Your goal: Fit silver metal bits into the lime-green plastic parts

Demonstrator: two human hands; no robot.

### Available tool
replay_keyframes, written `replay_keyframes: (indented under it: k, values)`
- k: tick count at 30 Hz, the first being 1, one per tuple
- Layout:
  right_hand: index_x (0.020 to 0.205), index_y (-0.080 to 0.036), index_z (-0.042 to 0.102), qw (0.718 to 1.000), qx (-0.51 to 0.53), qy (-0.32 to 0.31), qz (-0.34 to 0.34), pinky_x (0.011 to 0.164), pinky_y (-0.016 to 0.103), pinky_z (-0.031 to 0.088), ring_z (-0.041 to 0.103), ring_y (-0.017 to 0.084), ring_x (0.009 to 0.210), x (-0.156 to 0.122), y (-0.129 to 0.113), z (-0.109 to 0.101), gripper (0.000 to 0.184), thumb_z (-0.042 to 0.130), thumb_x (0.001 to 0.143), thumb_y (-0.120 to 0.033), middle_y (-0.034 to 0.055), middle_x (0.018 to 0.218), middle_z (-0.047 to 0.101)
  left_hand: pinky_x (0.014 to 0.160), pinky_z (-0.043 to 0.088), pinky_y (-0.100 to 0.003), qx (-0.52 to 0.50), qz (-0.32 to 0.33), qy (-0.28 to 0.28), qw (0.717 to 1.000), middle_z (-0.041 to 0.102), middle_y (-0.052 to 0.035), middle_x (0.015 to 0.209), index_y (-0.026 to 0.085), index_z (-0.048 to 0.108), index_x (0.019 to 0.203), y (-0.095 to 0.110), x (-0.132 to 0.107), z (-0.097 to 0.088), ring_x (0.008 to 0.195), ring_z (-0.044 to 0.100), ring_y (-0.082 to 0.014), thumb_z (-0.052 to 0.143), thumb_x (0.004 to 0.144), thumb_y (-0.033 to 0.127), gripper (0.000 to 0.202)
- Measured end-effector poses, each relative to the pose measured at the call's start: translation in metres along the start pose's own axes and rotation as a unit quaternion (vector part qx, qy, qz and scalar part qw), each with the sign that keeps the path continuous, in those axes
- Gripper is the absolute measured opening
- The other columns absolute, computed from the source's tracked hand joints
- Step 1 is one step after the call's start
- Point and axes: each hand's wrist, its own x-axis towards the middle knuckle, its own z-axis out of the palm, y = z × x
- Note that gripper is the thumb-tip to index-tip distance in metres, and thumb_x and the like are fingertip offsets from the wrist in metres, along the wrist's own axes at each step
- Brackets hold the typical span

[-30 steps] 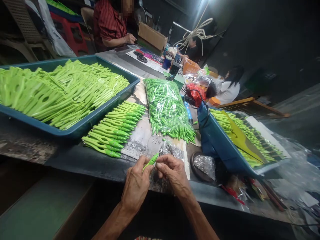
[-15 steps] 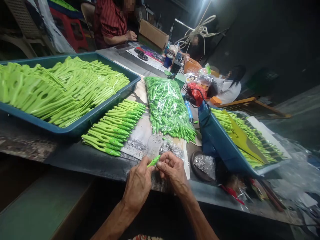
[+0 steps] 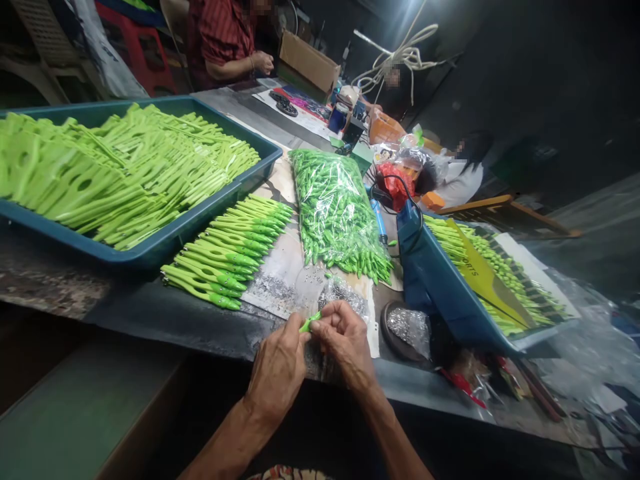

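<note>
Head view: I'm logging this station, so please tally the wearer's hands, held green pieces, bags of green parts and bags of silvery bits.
Left hand and right hand: 2
Held green piece: 1
Bag of green parts: 1
Bags of silvery bits: 2
Total: 6

the room is dim, with one bright light (image 3: 413, 5) at the top edge. below it hangs a pale cable (image 3: 400, 57), coiled in loose loops. the table (image 3: 210, 333) is long, its dark top worn near the front edge. at the upper left stand a plastic chair (image 3: 43, 40) and, beside it, a red stool (image 3: 137, 50). on the right, the background (image 3: 540, 80) is nearly black, too dark to show details. a wooden frame (image 3: 515, 217) lies slanted in front of it.
</note>
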Motion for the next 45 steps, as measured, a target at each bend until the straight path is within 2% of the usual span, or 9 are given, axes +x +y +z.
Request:
replay_keyframes:
  k: [5, 10, 12, 17, 20, 25, 31, 36, 45]
  values:
    - [0.107, -0.019, 0.048, 0.998, -0.028, -0.035, -0.046, 0.058, 0.020, 0.040, 0.048, 0.009, 0.063, -0.007, -0.002, -0.001, 0.031, 0.060, 0.080, -0.025, -0.0024, 0.075, 0.051, 0.062, 0.035, -0.027, -0.092, -0.019, -0.021, 0.995, 0.056, -0.0001, 0.067, 0.021, 0.046, 0.081, 0.002, -0.003, -0.002, 0.062, 0.052, -0.0165, 0.032, 0.086, 0.020, 0.015]
    - [0.102, -0.018, 0.051, 0.998, -0.043, -0.039, -0.036, 0.056, 0.020, 0.041, 0.050, 0.010, 0.062, -0.015, -0.002, -0.013, 0.028, 0.062, 0.078, -0.028, -0.0022, 0.073, 0.052, 0.060, 0.034, -0.027, -0.132, -0.023, -0.047, 0.990, 0.056, 0.0010, 0.066, 0.021, 0.047, 0.079, 0.007, -0.008, 0.001, 0.060, 0.050, -0.0158, 0.034, 0.086, 0.024, 0.015]
    - [0.100, -0.018, 0.051, 0.990, -0.120, -0.034, -0.060, 0.051, 0.020, 0.040, 0.051, 0.010, 0.056, -0.013, -0.002, -0.023, 0.023, 0.057, 0.082, -0.030, -0.0025, 0.068, 0.052, 0.059, 0.034, -0.027, -0.134, -0.020, -0.052, 0.989, 0.054, 0.0018, 0.063, 0.021, 0.047, 0.079, 0.008, -0.008, 0.002, 0.059, 0.050, -0.0157, 0.035, 0.085, 0.025, 0.014]
    - [0.091, -0.017, 0.056, 0.920, -0.350, 0.054, -0.167, 0.056, 0.024, 0.040, 0.051, 0.013, 0.059, 0.009, -0.008, -0.048, 0.016, 0.041, 0.089, -0.023, 0.0017, 0.071, 0.056, 0.058, 0.032, -0.027, -0.107, -0.017, -0.037, 0.993, 0.048, 0.0031, 0.060, 0.021, 0.046, 0.077, 0.005, -0.006, 0.003, 0.057, 0.047, -0.0151, 0.035, 0.085, 0.026, 0.015]
    - [0.084, -0.017, 0.060, 0.882, -0.426, 0.045, -0.196, 0.067, 0.027, 0.038, 0.053, 0.016, 0.071, 0.026, -0.012, -0.054, 0.016, 0.044, 0.084, -0.014, 0.0046, 0.078, 0.058, 0.059, 0.033, -0.026, -0.098, -0.013, -0.031, 0.995, 0.048, 0.0031, 0.060, 0.021, 0.046, 0.076, 0.002, -0.007, 0.003, 0.058, 0.047, -0.0149, 0.034, 0.085, 0.026, 0.016]
    - [0.082, -0.018, 0.063, 0.820, -0.538, 0.005, -0.194, 0.060, 0.025, 0.033, 0.051, 0.015, 0.066, 0.042, -0.008, -0.053, 0.019, 0.047, 0.081, -0.007, 0.0038, 0.075, 0.055, 0.060, 0.033, -0.026, -0.095, -0.016, -0.032, 0.995, 0.049, 0.0034, 0.061, 0.021, 0.047, 0.079, -0.002, -0.006, 0.004, 0.058, 0.046, -0.0148, 0.035, 0.086, 0.028, 0.015]
    - [0.085, -0.017, 0.058, 0.781, -0.595, 0.014, -0.189, 0.062, 0.026, 0.032, 0.051, 0.017, 0.071, 0.043, 0.008, -0.054, 0.017, 0.044, 0.084, -0.008, 0.0058, 0.081, 0.055, 0.059, 0.033, -0.026, -0.092, -0.015, -0.033, 0.995, 0.050, 0.0028, 0.062, 0.021, 0.046, 0.077, -0.004, -0.005, 0.003, 0.058, 0.046, -0.0149, 0.035, 0.086, 0.028, 0.015]
    - [0.082, -0.016, 0.053, 0.784, -0.588, 0.022, -0.197, 0.061, 0.027, 0.033, 0.050, 0.018, 0.070, 0.041, 0.010, -0.056, 0.017, 0.038, 0.086, -0.010, 0.0068, 0.078, 0.054, 0.057, 0.032, -0.026, -0.091, -0.007, -0.018, 0.996, 0.048, 0.0033, 0.059, 0.021, 0.046, 0.074, -0.002, -0.006, 0.000, 0.055, 0.045, -0.0144, 0.035, 0.085, 0.026, 0.016]
    - [0.083, -0.017, 0.050, 0.858, -0.484, 0.022, -0.170, 0.058, 0.023, 0.036, 0.050, 0.013, 0.063, 0.036, -0.003, -0.062, 0.014, 0.037, 0.087, -0.020, 0.0011, 0.071, 0.055, 0.055, 0.031, -0.026, -0.094, -0.013, -0.012, 0.995, 0.047, 0.0034, 0.057, 0.022, 0.047, 0.076, -0.001, -0.003, 0.000, 0.053, 0.044, -0.0146, 0.034, 0.084, 0.025, 0.015]
